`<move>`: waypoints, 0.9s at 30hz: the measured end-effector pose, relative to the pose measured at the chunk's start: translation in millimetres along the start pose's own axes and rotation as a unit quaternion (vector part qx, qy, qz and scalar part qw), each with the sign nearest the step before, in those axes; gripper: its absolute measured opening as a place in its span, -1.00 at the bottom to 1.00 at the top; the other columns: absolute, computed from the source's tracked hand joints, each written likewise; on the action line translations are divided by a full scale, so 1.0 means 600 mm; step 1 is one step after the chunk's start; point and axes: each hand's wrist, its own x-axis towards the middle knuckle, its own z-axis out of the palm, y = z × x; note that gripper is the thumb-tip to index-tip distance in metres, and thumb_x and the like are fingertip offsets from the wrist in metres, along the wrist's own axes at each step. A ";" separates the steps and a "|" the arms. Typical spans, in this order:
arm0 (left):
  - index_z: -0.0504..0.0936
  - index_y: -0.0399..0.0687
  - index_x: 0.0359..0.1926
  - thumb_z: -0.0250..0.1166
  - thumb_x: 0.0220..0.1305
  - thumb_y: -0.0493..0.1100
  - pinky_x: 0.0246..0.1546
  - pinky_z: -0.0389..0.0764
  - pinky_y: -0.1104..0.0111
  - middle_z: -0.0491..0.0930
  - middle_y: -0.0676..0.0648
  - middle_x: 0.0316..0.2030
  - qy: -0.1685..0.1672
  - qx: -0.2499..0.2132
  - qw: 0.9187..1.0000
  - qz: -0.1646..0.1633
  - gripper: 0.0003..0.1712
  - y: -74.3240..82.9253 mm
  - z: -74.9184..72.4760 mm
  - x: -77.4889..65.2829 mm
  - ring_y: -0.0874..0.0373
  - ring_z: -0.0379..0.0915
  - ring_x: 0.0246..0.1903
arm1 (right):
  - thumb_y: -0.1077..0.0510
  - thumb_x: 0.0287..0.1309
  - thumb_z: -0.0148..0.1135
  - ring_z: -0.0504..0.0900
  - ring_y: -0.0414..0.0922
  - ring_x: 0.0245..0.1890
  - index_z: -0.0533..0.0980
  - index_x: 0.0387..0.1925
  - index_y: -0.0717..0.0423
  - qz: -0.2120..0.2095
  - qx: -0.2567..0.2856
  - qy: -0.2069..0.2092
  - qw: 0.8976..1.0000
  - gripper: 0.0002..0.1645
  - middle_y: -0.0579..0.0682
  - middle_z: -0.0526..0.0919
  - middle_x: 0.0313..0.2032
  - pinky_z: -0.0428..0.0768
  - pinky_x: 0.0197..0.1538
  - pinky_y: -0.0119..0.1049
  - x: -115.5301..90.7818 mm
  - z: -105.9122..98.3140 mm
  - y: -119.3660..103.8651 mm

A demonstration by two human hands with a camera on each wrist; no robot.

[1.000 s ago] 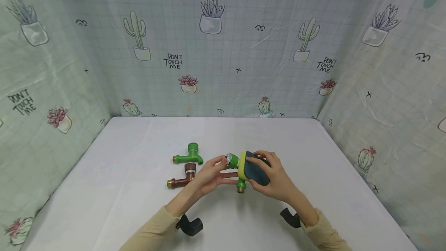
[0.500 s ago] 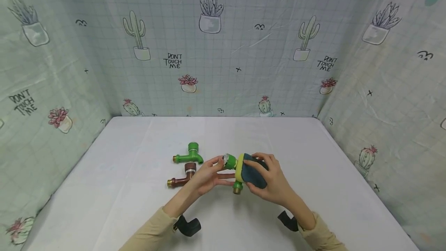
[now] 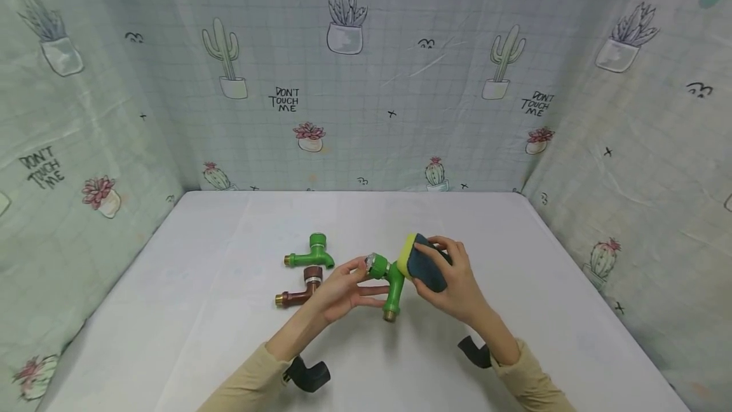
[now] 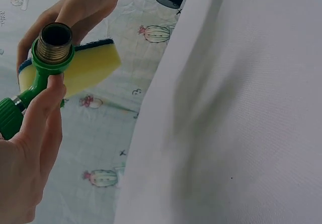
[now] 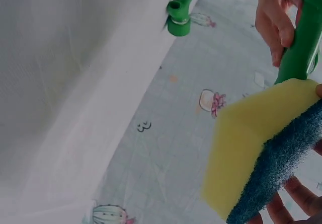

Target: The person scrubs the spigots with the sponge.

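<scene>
A green faucet [image 3: 394, 288] with a brass threaded end is held above the table by my left hand [image 3: 342, 291]. That hand pinches its knob, while other fingers extend behind the body. In the left wrist view the faucet's threaded opening [image 4: 54, 45] faces the camera. My right hand [image 3: 454, 285] grips a sponge [image 3: 426, 266], yellow on one side and dark blue-green scouring pad on the other. Its yellow face touches the faucet's upper body, as the right wrist view shows the sponge [image 5: 261, 128] against the green pipe [image 5: 302, 43].
On the white table [image 3: 229, 227], a second green faucet [image 3: 309, 254] and a brown faucet [image 3: 303, 291] lie left of the hands. Black curved pieces show by the wrists, one on the left [image 3: 309, 375] and one on the right [image 3: 474, 353]. A patterned curtain [image 3: 366, 81] surrounds the table.
My right hand has moved the sponge up and away to the right, uncovering the faucet's body. The left hand stays nearly in place, still holding the faucet.
</scene>
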 end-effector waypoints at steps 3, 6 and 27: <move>0.19 -0.14 0.21 -0.07 0.31 0.01 -0.02 0.42 -0.05 0.46 -0.04 -0.07 0.009 -0.003 1.000 0.006 -0.47 0.002 0.001 0.002 -0.31 0.27 0.10 | 0.06 -0.20 0.36 0.30 0.04 -0.05 0.38 0.09 -0.01 0.004 0.014 -0.004 1.000 -0.30 0.18 0.34 0.03 0.52 -0.23 -0.05 -0.003 0.003 -0.006; 0.18 -0.13 0.21 -0.11 0.34 -0.01 0.02 0.37 -0.07 0.44 -0.03 -0.07 0.022 -0.015 1.000 0.014 -0.50 0.005 0.002 0.006 -0.32 0.23 0.13 | -0.13 -0.02 0.21 0.27 -0.01 -0.01 0.37 0.11 -0.02 0.005 0.030 -0.011 0.999 -0.37 0.16 0.31 0.06 0.50 -0.20 -0.12 -0.007 0.004 -0.017; 0.27 0.08 -0.17 0.09 0.26 -0.06 -0.06 0.45 -0.09 0.40 -0.10 -0.15 0.087 -0.007 0.996 0.008 -0.81 0.013 0.009 0.009 -0.01 0.45 -0.11 | -0.25 0.06 0.02 0.29 0.02 -0.04 0.42 0.06 -0.03 -0.092 -0.003 0.007 0.996 -0.41 0.20 0.37 0.03 0.41 -0.14 -0.03 -0.008 0.000 -0.044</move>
